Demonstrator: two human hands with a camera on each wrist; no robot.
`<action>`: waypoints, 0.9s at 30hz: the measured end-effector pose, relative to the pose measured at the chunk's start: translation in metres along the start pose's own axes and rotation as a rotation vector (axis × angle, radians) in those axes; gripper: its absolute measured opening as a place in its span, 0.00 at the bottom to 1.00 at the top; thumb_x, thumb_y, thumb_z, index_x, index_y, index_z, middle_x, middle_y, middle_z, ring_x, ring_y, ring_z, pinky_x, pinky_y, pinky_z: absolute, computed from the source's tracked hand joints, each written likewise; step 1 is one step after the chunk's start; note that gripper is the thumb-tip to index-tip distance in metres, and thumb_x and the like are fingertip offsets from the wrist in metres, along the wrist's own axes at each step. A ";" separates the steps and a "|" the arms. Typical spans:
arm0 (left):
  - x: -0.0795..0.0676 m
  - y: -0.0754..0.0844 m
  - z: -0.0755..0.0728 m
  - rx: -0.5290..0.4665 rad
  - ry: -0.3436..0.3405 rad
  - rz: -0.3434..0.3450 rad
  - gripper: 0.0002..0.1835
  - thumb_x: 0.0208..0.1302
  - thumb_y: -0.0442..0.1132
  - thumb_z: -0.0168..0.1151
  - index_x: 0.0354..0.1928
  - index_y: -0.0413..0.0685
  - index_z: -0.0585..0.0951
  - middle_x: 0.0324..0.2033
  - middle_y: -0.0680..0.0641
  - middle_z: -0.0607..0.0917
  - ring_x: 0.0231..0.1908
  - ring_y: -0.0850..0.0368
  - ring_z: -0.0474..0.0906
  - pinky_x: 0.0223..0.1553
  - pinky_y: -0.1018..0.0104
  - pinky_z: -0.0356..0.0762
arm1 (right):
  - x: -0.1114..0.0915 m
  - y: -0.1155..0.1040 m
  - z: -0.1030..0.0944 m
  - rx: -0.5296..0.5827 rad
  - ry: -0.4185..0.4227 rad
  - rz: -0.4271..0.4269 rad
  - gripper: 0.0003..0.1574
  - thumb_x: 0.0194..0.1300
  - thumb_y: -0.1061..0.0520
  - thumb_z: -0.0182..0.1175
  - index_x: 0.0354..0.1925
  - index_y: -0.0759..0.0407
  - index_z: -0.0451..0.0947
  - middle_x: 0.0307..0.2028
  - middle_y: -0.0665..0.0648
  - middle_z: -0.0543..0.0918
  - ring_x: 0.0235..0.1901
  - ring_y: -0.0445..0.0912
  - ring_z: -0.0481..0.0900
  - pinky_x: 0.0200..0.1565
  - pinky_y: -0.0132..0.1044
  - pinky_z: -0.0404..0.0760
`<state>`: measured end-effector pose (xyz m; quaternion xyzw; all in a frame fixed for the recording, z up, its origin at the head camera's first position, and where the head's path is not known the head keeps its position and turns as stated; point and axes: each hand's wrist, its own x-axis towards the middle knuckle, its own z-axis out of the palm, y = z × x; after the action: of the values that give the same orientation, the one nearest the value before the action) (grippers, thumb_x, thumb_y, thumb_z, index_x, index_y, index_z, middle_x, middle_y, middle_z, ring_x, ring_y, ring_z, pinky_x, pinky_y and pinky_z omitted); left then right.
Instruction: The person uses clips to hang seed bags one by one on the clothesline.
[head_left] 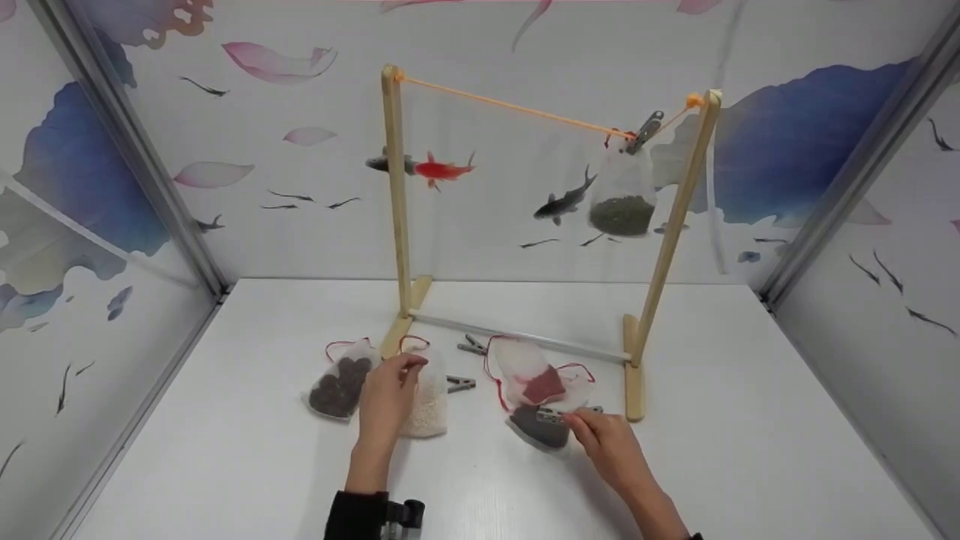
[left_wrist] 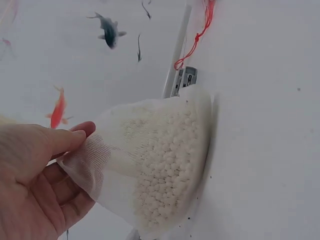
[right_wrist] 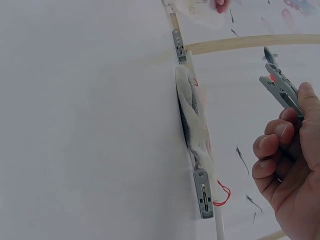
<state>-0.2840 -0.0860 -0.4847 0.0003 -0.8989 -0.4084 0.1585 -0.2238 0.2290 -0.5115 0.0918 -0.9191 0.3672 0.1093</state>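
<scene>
My left hand (head_left: 388,394) pinches the gathered top of a white mesh bag (left_wrist: 165,165) filled with small pale grains. In the left wrist view the bag stands upright, its full end down at the table. My right hand (head_left: 611,444) holds a grey clothespin (right_wrist: 282,90) between thumb and fingers, its far ends spread apart in the right wrist view. Under that clothespin in the head view lies a bag of dark grey powder (head_left: 538,431). A bag with red contents (head_left: 541,386) overlaps it. Left of my left hand is a bag of dark round pieces (head_left: 341,386).
A wooden stand (head_left: 397,187) holds an orange cord (head_left: 510,109) across its two posts. From the cord hangs a bag of green contents (head_left: 622,215), fixed by a clothespin (head_left: 646,133). Loose clothespins (head_left: 460,384) lie between the bags. A pale rod (head_left: 517,336) joins the stand's feet.
</scene>
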 end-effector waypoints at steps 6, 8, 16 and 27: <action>0.001 0.012 -0.003 -0.102 0.046 0.083 0.10 0.68 0.38 0.64 0.50 0.54 0.82 0.36 0.52 0.90 0.34 0.59 0.86 0.34 0.66 0.78 | 0.000 -0.001 -0.001 0.008 0.003 -0.006 0.17 0.71 0.54 0.59 0.25 0.57 0.77 0.18 0.41 0.67 0.21 0.32 0.64 0.25 0.26 0.63; 0.001 0.014 -0.003 -0.106 0.058 0.115 0.14 0.67 0.39 0.65 0.54 0.54 0.80 0.33 0.52 0.89 0.32 0.59 0.85 0.31 0.68 0.73 | 0.000 -0.001 -0.001 0.012 0.020 -0.028 0.17 0.71 0.55 0.59 0.24 0.57 0.76 0.18 0.41 0.66 0.21 0.31 0.63 0.25 0.26 0.62; -0.001 0.020 -0.003 -0.108 0.082 0.127 0.25 0.67 0.40 0.65 0.65 0.58 0.73 0.30 0.52 0.87 0.30 0.62 0.81 0.33 0.68 0.74 | -0.001 0.003 0.002 0.039 0.122 -0.125 0.19 0.68 0.59 0.61 0.20 0.57 0.72 0.17 0.37 0.63 0.19 0.29 0.60 0.23 0.25 0.61; -0.004 0.025 0.000 -0.127 0.061 0.125 0.20 0.66 0.40 0.66 0.59 0.57 0.78 0.32 0.52 0.88 0.29 0.63 0.78 0.33 0.70 0.75 | 0.000 0.006 -0.001 0.050 0.154 -0.063 0.20 0.70 0.57 0.60 0.20 0.51 0.71 0.18 0.39 0.64 0.20 0.30 0.60 0.23 0.25 0.59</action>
<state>-0.2773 -0.0692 -0.4675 -0.0536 -0.8643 -0.4535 0.2107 -0.2249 0.2340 -0.5151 0.0947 -0.8952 0.3925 0.1887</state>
